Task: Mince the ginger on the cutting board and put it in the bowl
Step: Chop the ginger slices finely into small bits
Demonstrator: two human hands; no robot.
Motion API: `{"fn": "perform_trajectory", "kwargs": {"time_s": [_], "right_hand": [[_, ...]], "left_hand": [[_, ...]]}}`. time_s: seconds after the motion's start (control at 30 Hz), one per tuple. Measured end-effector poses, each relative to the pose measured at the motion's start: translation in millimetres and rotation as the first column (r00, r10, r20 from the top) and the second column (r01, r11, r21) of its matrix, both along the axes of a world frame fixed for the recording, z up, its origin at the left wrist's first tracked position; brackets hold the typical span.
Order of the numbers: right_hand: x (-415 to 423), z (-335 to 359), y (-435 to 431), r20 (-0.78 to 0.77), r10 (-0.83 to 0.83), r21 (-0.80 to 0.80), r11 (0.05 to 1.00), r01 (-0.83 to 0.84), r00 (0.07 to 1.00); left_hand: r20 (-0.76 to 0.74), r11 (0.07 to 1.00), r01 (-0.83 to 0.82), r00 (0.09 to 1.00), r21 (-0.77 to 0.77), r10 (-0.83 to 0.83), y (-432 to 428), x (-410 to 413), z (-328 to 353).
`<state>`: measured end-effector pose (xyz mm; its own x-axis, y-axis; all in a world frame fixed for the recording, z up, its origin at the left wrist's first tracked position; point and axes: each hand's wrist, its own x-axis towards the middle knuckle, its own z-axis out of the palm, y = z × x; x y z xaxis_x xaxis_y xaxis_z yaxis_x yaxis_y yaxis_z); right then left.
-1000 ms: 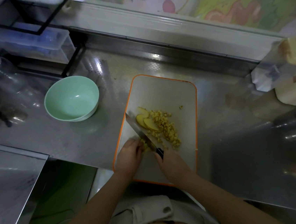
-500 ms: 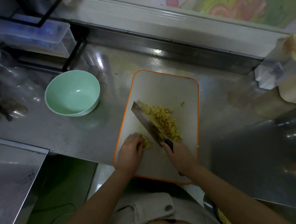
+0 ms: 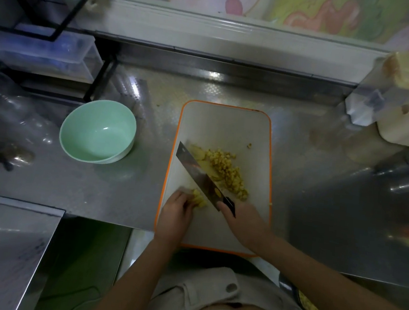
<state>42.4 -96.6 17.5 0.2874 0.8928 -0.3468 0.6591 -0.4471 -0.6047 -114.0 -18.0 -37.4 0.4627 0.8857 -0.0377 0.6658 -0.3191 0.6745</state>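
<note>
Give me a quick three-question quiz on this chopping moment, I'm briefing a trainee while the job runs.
1. True or false: the green bowl already holds ginger.
2. Which hand grips the knife: A) left hand B) right hand?
3. Fill in: the bowl stands on the steel counter, to the ____ of the cutting board.

Key
1. False: the bowl looks empty; the diced ginger lies on the board.
2. B. The left hand steadies a small ginger piece beside the blade.
3. Left.
</note>
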Motion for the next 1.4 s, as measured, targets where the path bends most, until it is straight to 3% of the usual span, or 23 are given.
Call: {"fn": "perform_trajectory", "kwargs": {"time_s": [0.7,1.03,1.2,1.4], "right_hand": [[-12.7,7.8,3.7,-0.001,0.062,-0.195,0.979,-0.061,0.998],[-24.7,-11.5,0.6,0.119,0.049,-0.222,0.975,-0.022,0.992],[-7.9,-11.1,2.4,-0.050,0.033,-0.186,0.982,-0.042,0.998],[2.3,-18.3,3.8,-0.047,0.033,-0.156,0.987,-0.040,0.998]], "left_hand": [[-0.074,0.997,0.036,0.997,0.062,-0.032,5.5,5.0,0.8],[-0.060,0.997,0.054,0.997,0.060,-0.050,5.7,3.3,-3.5],[-0.042,0.996,0.061,0.997,0.067,-0.059,4.9,0.7,-4.1],[-0.024,0.999,0.036,0.999,0.010,-0.036,-4.1,1.7,0.3]]}}
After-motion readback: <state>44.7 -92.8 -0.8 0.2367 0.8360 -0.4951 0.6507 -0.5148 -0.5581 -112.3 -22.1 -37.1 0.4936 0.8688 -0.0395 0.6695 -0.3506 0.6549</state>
